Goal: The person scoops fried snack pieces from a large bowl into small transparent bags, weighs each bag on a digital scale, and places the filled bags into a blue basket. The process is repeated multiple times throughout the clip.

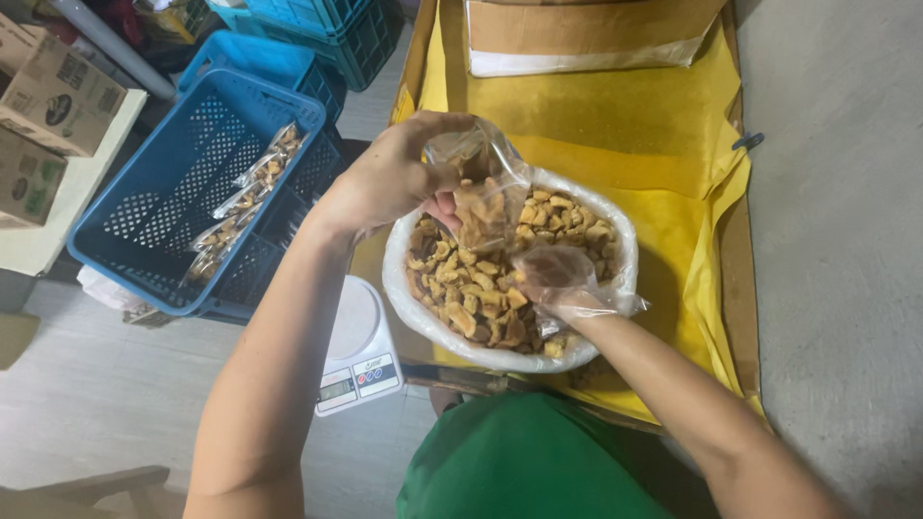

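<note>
The left hand (389, 178) is raised over a wide basin (404, 288) lined with clear plastic and heaped with golden-brown snack pieces (481, 288); its fingers and thumb are pinched together on the mouth of a small clear bag (481, 187), which hangs down partly filled with the same pieces, its lower end just above the heap; the right hand (553, 279), covered by a thin transparent plastic glove, lies low in the basin with its fingers curled into the snack pieces, though whether they are closed on any of them cannot be told through the crinkled film; the basin stands on a table spread with yellow cloth (654, 144), near the edge closest to the person, who wears a green garment (524, 461); a cardboard box (586, 34) rests at the far end of the cloth; just beside the basin, to the left and lower down, stands a small white kitchen scale (356, 346) with a digital panel on its front; further left, on the floor, a blue perforated crate (144, 207) holds a row of filled clear packets (245, 197) leaning along its right wall; more blue crates (317, 24) stand behind it, and cartons (48, 91) sit at the far left.
</note>
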